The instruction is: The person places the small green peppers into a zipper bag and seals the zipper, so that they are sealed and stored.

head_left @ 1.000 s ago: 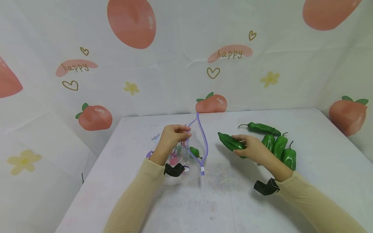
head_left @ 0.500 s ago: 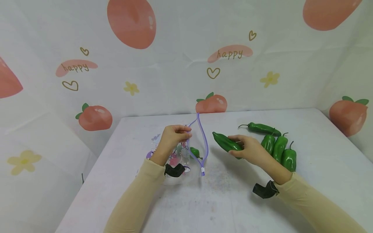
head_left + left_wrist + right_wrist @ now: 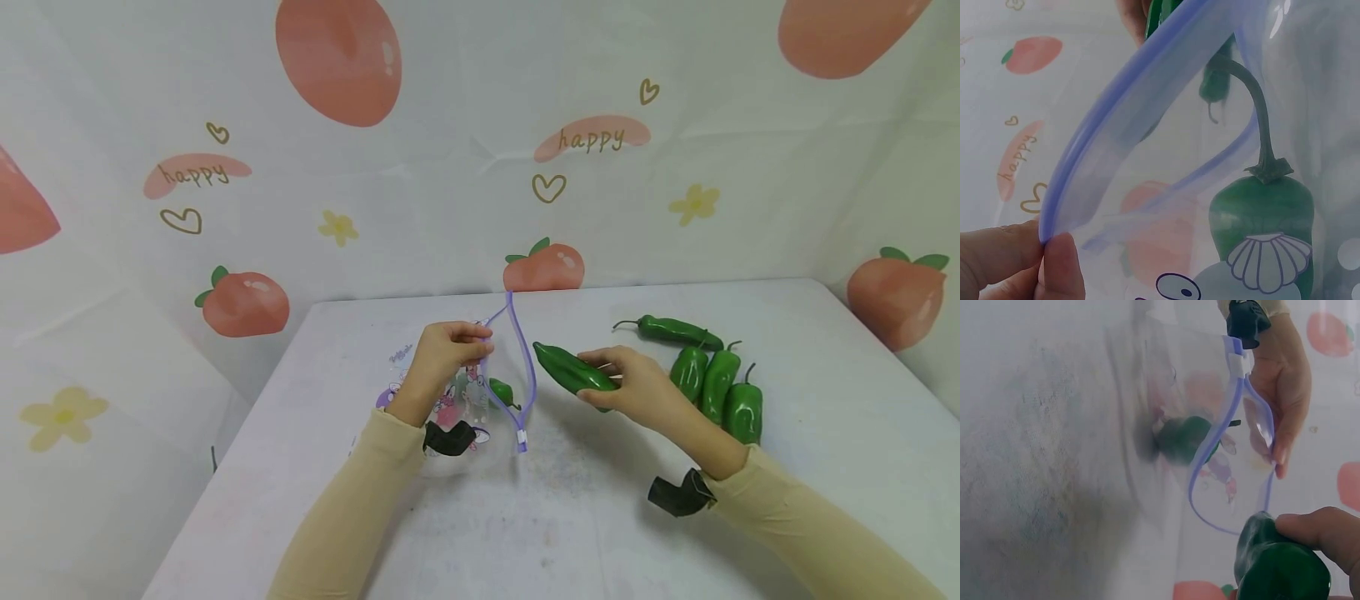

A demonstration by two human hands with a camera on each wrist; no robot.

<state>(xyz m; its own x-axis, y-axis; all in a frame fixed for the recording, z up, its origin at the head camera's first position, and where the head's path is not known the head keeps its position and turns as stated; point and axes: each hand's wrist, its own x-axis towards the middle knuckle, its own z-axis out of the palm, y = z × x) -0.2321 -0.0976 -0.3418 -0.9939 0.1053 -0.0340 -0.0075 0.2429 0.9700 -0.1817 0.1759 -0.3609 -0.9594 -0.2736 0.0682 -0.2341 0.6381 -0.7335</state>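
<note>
My left hand (image 3: 446, 362) pinches the upper lip of a clear zip bag (image 3: 1116, 81) with a purple zip edge and printed cartoon figures. The bag's mouth gapes toward the right, its white slider (image 3: 522, 436) at the near end. Inside lies one green pepper (image 3: 1263, 219), its curved stem toward the opening. My right hand (image 3: 637, 383) grips another green pepper (image 3: 572, 369) between thumb and fingers, its tip pointing left. In the head view that tip is right at the purple rim; the right wrist view (image 3: 1282, 569) shows the held pepper close in front of the mouth.
Several green peppers (image 3: 718, 379) lie together on the white table (image 3: 570, 517) to the right, partly behind my right hand. One long pepper (image 3: 678, 331) lies crosswise behind them. A patterned backdrop (image 3: 450, 208) hangs along the table's far edge.
My right hand has moved left with its pepper, bringing the tip to the bag's mouth. My left hand and the bag have stayed in place.
</note>
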